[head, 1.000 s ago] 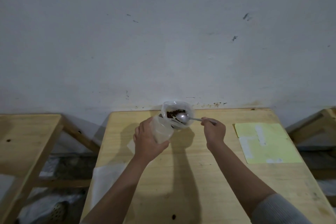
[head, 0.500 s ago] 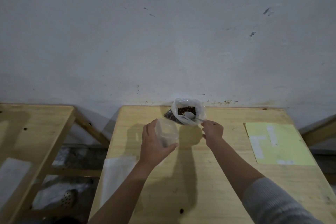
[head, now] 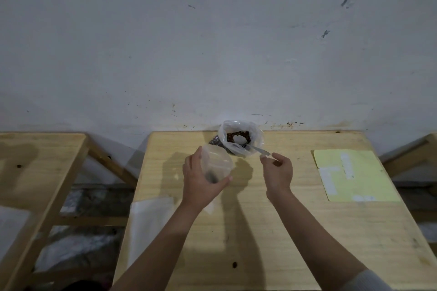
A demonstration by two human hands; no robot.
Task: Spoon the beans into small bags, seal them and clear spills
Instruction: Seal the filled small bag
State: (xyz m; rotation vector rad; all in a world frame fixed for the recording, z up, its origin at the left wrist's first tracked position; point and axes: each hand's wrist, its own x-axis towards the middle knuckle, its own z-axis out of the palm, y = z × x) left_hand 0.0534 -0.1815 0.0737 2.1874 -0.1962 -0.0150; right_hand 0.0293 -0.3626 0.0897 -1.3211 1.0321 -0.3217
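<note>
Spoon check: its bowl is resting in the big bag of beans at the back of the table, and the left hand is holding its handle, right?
Not quite. The head view shows the right hand pinching the spoon handle, not the left. The left hand holds a small bag. The spoon's bowl does rest in the big bag of beans at the back of the table.

Your spoon (head: 241, 140) bowl, hovering at the bean bag (head: 240, 137) rim a second ago, now sits in the beans
</note>
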